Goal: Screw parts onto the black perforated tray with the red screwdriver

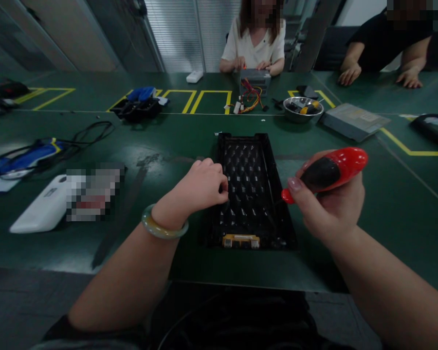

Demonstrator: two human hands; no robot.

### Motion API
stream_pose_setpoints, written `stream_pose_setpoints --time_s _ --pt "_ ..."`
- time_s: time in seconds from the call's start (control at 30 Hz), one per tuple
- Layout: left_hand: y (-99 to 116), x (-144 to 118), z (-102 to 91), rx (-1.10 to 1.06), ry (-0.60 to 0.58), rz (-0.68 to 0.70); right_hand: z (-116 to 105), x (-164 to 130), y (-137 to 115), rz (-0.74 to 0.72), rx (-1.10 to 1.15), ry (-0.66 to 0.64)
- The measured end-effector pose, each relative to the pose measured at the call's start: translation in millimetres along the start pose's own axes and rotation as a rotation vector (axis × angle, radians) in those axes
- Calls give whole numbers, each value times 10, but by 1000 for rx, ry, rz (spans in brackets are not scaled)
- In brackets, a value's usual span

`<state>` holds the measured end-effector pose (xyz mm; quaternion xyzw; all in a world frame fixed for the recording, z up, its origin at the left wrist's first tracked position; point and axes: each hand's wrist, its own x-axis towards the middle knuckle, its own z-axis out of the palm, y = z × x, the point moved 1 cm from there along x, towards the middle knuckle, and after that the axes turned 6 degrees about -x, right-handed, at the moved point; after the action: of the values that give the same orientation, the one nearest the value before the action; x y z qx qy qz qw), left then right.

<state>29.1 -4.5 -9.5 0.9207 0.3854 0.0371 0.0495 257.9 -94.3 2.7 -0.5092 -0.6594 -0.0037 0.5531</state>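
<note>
Head view: left hand curled shut, fingertips pinching edge of black tray mid-table. Right hand gripping red screwdriver. Risk: tip slipping, tray skidding if poorly braced.

Dim, greenish light comes mostly from the blinds far beyond the left hand, leaving dull glare patches on the desk beside it, soft shadows beneath both forearms, wide-angle bending at the edges, and mild blur throughout.

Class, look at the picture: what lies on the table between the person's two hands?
Head view: the black perforated panel lies between left hand and right hand.
</note>
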Motion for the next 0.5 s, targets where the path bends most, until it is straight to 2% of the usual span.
stream_pose_setpoints --time_s 0.2,0.3,0.4,0.5 --pt "21 23 -22 -48 -5 69 -9 37 -6 -74 -51 -41" --pt "106 28 -59 -238 -49 215 5 62 43 -45 -69 -12" --pt "252 12 -92 -477 -158 388 28 80 133 -28 -67 9" --pt "364 -12 -88 -626 -252 432 36 83 205 -48 -78 20"
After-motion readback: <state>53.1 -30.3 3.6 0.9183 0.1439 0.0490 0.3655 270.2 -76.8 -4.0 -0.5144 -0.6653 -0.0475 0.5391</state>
